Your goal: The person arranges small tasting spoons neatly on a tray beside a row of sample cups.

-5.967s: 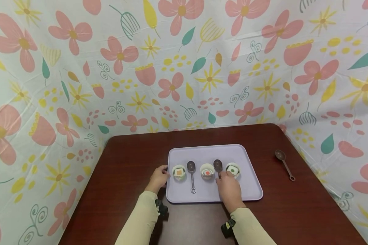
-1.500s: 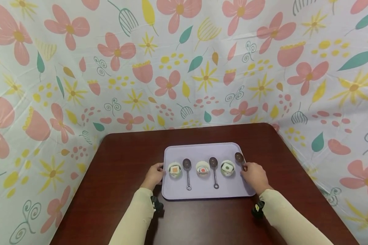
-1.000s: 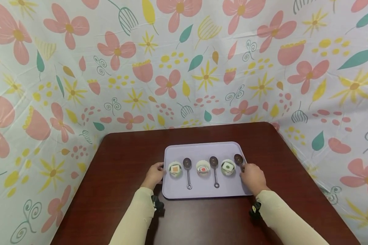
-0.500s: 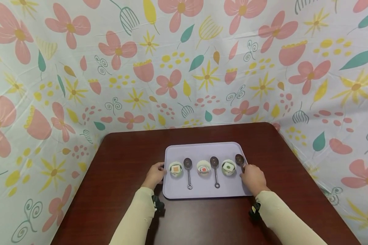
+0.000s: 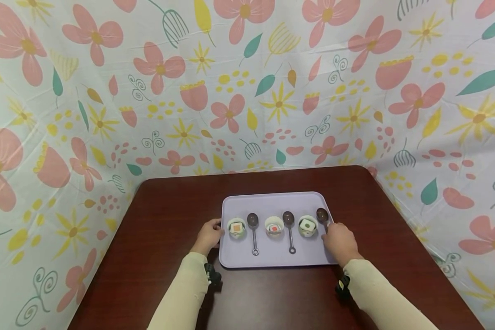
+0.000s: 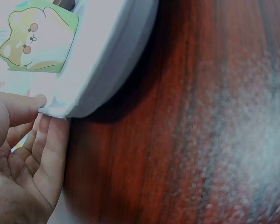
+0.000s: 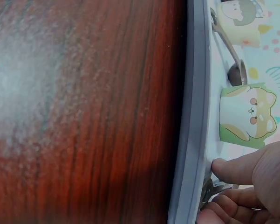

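A lilac tray (image 5: 272,201) lies on the table, bearing three small paper cups and three dark brown spoons in alternation. The left cup (image 5: 236,233) shows an orange square inside, the middle cup (image 5: 274,233) a red mark, the right cup (image 5: 308,233) a green one. At the tray's left edge, my left hand (image 5: 208,236) pinches the rim, thumb on top and fingers beneath. My right hand (image 5: 341,243) holds the handle of the rightmost spoon (image 5: 322,214) by the tray's right edge. That handle's ringed end (image 7: 207,190) peeks out between thumb and curled fingers.
The left spoon (image 5: 252,220) and middle spoon (image 5: 288,219) lie bowls away from me. Under the tray is a dark red-brown wooden table (image 5: 181,197). A flower-patterned cloth (image 5: 231,151) hangs behind and at both sides. Cartoon animals decorate the cups.
Six seconds ago the right hand was at the middle spoon and the third spoon lay on the table at right; now that spoon is at the tray's right end. Little has moved since 1.0 s ago.
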Available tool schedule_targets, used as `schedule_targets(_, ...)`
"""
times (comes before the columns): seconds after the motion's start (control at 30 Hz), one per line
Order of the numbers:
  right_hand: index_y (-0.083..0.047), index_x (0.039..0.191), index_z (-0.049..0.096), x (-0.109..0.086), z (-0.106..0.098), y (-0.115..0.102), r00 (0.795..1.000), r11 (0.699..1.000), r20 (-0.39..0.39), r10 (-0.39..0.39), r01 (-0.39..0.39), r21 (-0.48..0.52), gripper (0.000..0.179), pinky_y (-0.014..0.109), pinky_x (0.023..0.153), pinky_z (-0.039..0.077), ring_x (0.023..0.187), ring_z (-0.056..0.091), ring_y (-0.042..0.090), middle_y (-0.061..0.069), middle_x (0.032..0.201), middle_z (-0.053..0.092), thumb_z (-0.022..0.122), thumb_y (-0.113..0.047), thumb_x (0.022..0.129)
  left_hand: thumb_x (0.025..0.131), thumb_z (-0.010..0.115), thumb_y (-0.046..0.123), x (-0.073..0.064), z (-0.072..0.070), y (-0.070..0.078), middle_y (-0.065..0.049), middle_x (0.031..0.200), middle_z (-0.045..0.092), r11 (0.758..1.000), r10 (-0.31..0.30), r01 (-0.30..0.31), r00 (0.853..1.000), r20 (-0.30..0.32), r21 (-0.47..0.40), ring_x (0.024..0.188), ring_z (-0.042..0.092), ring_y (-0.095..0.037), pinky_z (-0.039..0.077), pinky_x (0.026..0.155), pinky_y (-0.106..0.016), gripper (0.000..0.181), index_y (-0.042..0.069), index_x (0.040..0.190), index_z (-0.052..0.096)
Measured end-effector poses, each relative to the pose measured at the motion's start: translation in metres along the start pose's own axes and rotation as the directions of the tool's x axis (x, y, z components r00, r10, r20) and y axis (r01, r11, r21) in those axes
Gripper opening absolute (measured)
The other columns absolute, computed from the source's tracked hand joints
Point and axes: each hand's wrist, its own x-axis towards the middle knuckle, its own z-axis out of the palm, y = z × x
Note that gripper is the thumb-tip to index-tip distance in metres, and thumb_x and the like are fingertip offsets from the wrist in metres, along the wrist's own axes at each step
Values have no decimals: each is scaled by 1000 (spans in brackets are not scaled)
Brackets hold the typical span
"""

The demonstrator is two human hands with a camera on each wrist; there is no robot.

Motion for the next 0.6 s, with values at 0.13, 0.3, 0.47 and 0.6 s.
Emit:
schedule_targets(0.13, 4, 73, 60, 0, -1, -1, 1000, 1000, -6, -3, 3, -15, 24, 44, 49, 45, 58, 53, 26, 12, 68, 50, 65, -17, 81, 87, 60, 12, 2, -1, 0, -8, 97, 53, 1000, -9, 9, 1000, -3, 1, 85, 57, -24, 54, 53, -33, 43, 15, 129, 52)
schedule_targets(0.3, 4, 72, 59, -1, -4, 2, 999, 999, -32, -15, 14, -36, 25, 44, 47, 45, 57, 52, 25, 13, 67, 49, 65, -18, 81, 87, 60, 12, 2, 1, -1, -8, 99, 53, 1000, -7, 7, 1000, 11, -1, 86, 57, -24, 54, 54, -33, 43, 15, 130, 52)
schedule_targets(0.47, 5, 73, 61, 1, -10, 3, 996, 997, -59, -64, 61, -49, 26, 44, 48, 44, 56, 51, 26, 13, 67, 49, 65, -19, 81, 87, 60, 11, 3, 2, -1, -8, 98, 53, 1000, -10, 10, 1000, 5, 0, 86, 56, -24, 54, 53, -32, 44, 14, 130, 52)
schedule_targets(0.6, 6, 80, 62, 4, -15, 6, 995, 994, -50, -84, 79, -79, 28, 47, 54, 47, 62, 54, 29, 14, 71, 51, 67, -22, 81, 88, 59, 11, 3, 3, -1, -8, 98, 53, 1000, -9, 9, 1000, 7, 13, 86, 56, -24, 54, 53, -33, 43, 15, 130, 51)
